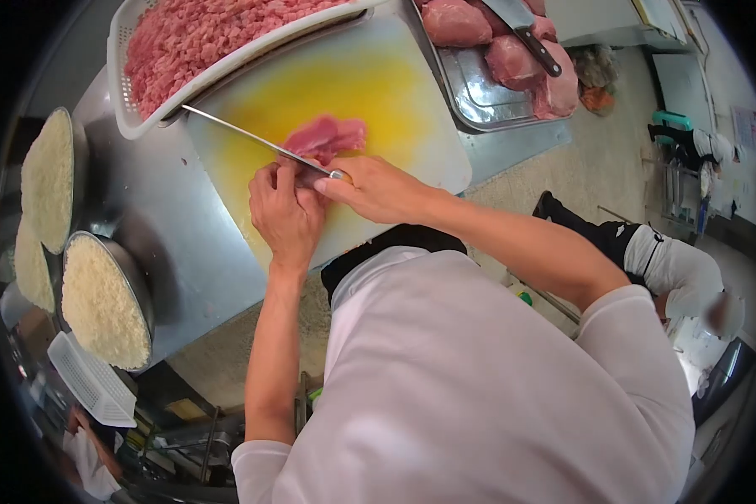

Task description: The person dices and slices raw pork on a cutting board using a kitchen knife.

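My right hand (pixel 382 191) is closed around the handle of a long, thin knife (pixel 235 132), whose blade points up and left across the cutting board (pixel 433 139). Beside it, my left hand (pixel 287 214) has its fingers curled down on a piece of raw meat (pixel 328 137), close to the blade. The meat is pink and lies on the yellow-stained part of the white board, partly beyond the knife. What sits directly under my left fingers is largely hidden.
A white perforated basket (pixel 130 126) of diced meat stands at the board's far edge. At right, a metal tray (pixel 479 107) holds large meat pieces and another knife (pixel 525 38). Bowls of white grains (pixel 101 298) line the left. Other people (pixel 680 265) stand around the room.
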A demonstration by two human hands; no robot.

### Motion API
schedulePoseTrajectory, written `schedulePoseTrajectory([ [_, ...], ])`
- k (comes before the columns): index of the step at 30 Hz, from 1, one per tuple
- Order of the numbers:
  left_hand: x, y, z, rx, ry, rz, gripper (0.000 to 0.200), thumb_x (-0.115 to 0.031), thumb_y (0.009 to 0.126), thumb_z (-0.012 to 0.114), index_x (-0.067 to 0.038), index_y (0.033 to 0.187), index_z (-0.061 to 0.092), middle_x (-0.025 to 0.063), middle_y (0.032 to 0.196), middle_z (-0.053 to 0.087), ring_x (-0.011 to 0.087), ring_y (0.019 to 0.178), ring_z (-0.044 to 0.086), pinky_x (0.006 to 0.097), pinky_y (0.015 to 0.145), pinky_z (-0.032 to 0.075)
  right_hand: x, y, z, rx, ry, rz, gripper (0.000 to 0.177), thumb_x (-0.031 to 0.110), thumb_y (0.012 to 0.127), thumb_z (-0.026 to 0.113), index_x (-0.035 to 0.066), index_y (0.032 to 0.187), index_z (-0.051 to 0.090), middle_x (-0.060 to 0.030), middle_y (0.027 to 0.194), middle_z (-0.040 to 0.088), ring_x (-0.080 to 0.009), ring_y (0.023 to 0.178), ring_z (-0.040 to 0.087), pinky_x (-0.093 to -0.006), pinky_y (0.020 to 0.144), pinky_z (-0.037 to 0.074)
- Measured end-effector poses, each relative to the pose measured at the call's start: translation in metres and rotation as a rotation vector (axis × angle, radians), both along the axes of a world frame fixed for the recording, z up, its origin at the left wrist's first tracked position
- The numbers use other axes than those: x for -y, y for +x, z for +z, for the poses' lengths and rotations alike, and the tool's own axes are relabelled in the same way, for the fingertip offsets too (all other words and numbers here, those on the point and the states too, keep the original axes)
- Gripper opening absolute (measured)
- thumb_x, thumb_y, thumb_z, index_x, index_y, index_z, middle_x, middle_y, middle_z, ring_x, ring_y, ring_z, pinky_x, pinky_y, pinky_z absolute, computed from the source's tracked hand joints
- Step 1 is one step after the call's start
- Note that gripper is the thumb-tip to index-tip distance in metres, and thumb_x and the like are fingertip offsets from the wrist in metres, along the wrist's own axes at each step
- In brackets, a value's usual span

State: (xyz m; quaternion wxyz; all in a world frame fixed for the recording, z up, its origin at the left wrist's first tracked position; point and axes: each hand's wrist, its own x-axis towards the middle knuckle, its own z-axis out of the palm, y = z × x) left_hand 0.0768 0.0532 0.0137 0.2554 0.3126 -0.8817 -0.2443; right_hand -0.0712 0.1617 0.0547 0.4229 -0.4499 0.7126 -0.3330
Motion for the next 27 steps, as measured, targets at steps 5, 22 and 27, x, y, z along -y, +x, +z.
schedulePoseTrajectory([
  [5,0.0,0.002,-0.004,-0.022,0.032,0.028,0.036,-0.005,0.085,0.051,-0.005,0.116,0.069,0.0189,0.102,0.061,0.0382,0.097,0.061,0.0492,0.083,0.051,-0.063,-0.002,0.038,0.057,0.158,-0.013,0.045,0.037,0.103,0.056,-0.007,0.102,0.064,-0.0281,0.088,0.067,-0.0451,0.083,0.066,-0.049,0.077,0.051],
  [22,0.001,0.002,-0.003,-0.031,0.024,0.036,0.017,-0.007,0.087,0.056,-0.003,0.101,0.065,0.0201,0.1,0.059,0.0403,0.096,0.058,0.0498,0.081,0.05,-0.056,0.003,0.063,-0.01,0.257,-0.012,0.043,0.035,0.103,0.06,-0.006,0.117,0.064,-0.0228,0.073,0.065,-0.0374,0.069,0.066,-0.0437,0.068,0.051],
  [27,-0.004,0.004,-0.006,-0.066,0.015,0.078,0.018,-0.007,0.086,0.056,-0.002,0.1,0.066,0.0196,0.102,0.06,0.04,0.096,0.059,0.0491,0.082,0.051,-0.006,0.009,0.007,-0.06,0.07,0.025,0.044,0.035,0.104,0.058,-0.006,0.119,0.063,-0.026,0.08,0.067,-0.0421,0.075,0.067,-0.0472,0.071,0.051],
])
